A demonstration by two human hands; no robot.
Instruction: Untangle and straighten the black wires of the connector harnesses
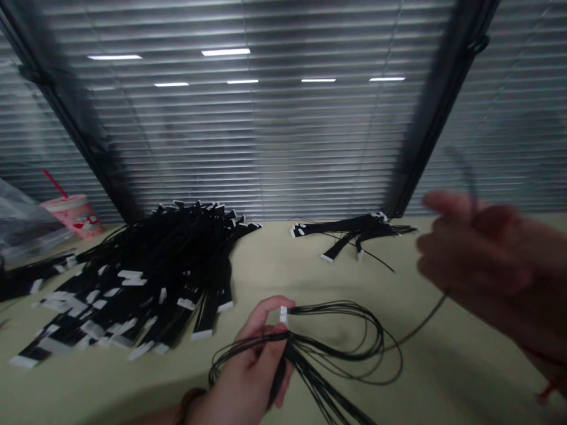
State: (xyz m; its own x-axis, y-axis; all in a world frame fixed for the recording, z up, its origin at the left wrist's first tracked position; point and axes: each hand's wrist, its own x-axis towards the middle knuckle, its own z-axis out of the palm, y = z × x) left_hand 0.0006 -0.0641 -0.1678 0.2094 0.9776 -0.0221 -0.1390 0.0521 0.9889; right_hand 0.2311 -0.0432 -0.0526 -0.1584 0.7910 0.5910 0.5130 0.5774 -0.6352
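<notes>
My left hand (248, 366) is closed around a black wire harness (336, 345) low in the middle of the view. Its white connector (284, 316) shows between the thumb and fingers. From there the wires loop out to the right, and more hang toward the bottom edge. One single black wire (420, 324) runs up from the loops to my right hand (473, 248), which is raised at the right and blurred by motion. The fingers of that hand are curled round the wire, and the wire's end sticks out above the hand.
A large heap of black cables (163, 254) with white connectors covers the table's left side. A smaller bunch of cables (354, 227) lies at the back right. Far left stand a pink cup (77, 215) with a red straw and a clear plastic bag (26, 227). Window blinds (261, 136) rise behind.
</notes>
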